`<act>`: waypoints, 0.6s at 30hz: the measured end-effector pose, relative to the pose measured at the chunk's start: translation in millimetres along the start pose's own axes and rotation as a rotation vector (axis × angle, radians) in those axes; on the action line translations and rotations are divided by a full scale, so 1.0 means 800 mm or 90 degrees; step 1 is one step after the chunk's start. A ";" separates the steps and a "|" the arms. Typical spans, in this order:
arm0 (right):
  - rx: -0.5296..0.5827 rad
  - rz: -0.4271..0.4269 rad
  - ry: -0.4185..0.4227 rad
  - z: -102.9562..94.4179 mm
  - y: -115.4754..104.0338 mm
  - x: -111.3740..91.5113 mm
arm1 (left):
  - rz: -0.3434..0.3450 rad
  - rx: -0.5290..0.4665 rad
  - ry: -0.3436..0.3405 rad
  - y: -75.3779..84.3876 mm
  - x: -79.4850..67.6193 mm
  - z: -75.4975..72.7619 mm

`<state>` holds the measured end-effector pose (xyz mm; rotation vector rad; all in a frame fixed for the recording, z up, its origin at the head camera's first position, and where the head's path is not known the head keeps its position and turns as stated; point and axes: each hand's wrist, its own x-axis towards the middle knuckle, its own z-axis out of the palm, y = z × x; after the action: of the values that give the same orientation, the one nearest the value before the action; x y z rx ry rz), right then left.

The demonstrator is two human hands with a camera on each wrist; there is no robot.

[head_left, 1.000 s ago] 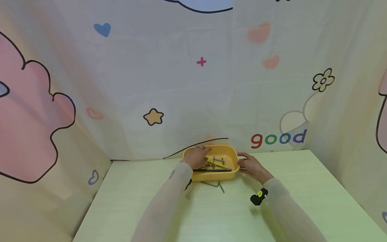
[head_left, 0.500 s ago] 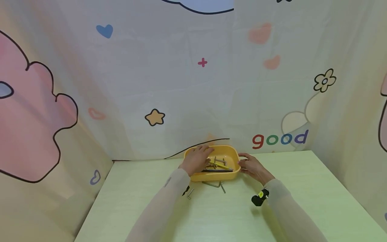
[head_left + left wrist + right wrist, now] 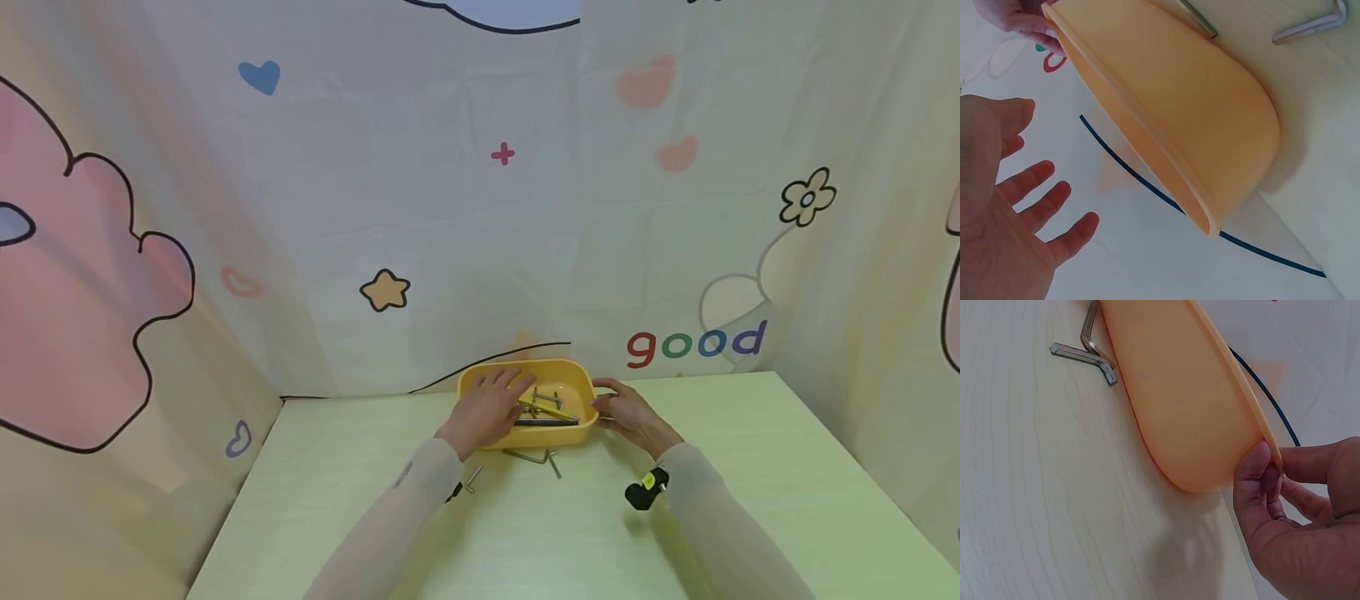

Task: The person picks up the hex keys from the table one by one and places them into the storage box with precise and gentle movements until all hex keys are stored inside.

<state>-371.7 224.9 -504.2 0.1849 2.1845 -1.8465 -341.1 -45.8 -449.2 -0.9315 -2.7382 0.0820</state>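
A yellow plastic tray stands by the back wall. My right hand pinches its right rim between thumb and fingers, as the right wrist view shows at the rim. Over the tray's left part is my left hand, fingers spread and holding nothing; the left wrist view shows these fingers apart from the tray's wall. Inside lie a slim yellow tool, a long black rod and several metal pieces, some L-shaped. The left hand hides the tray's left inside.
In front of the tray, hex keys lie on the pale wood table: a long one, one beside it and another near the left wrist. A printed cloth rises directly behind the tray.
My left hand has drawn back slightly toward the front left, its fingers more spread, and covers more of the black rod's left end. The right hand keeps its hold on the rim.
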 end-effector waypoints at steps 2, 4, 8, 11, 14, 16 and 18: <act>0.000 -0.003 -0.002 0.000 -0.001 -0.001 | 0.005 0.002 0.009 0.003 -0.004 0.000; 0.001 0.000 0.002 0.000 -0.002 -0.001 | 0.008 0.005 0.014 0.007 -0.009 0.000; 0.002 0.004 0.004 0.001 -0.004 -0.002 | 0.007 0.008 0.011 0.014 -0.018 0.000; 0.002 0.004 -0.001 0.001 -0.004 -0.003 | 0.008 0.005 0.014 0.018 -0.024 0.000; 0.002 0.006 0.000 0.001 -0.003 -0.002 | 0.014 0.006 0.012 0.022 -0.030 0.001; 0.000 0.004 -0.002 0.001 -0.002 -0.001 | 0.016 0.012 0.009 0.024 -0.034 0.001; -0.001 0.004 0.000 0.001 -0.002 -0.001 | 0.014 0.012 0.009 0.025 -0.038 0.002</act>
<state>-371.5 224.2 -503.0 0.1926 2.1827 -1.8418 -306.4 -48.2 -460.2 -0.9546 -2.7096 0.1044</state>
